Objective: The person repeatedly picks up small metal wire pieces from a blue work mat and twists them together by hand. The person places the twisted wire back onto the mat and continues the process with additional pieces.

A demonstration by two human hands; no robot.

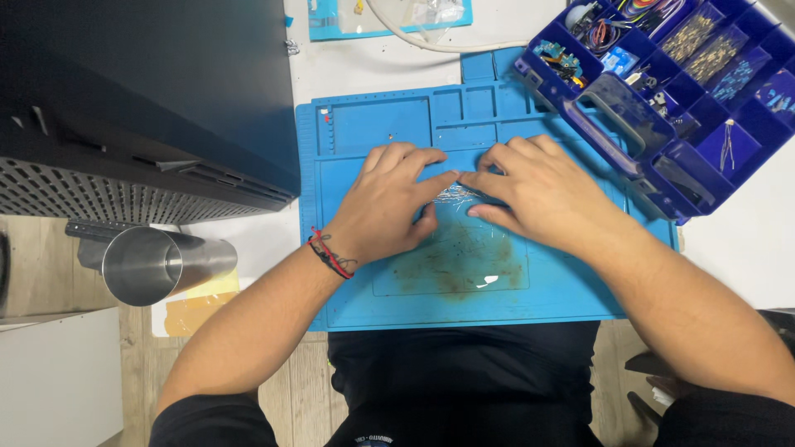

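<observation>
A blue silicone work mat [563,290] lies on the white table in front of me. Both hands rest on its middle. My left hand [389,203], with a red and black cord bracelet on the wrist, and my right hand [538,190] meet fingertip to fingertip. Between them they pinch a small clear plastic bag [455,196], crinkled and shiny, pressed flat against the mat. What the bag contains is hidden. The mat below the hands shows brown stains [451,265].
A dark blue compartment box [662,91] of small electronic parts sits at the upper right, overlapping the mat. A black perforated case [141,108] fills the upper left. A steel cup [157,263] lies on its side at left. A white cable [431,41] curves across the top.
</observation>
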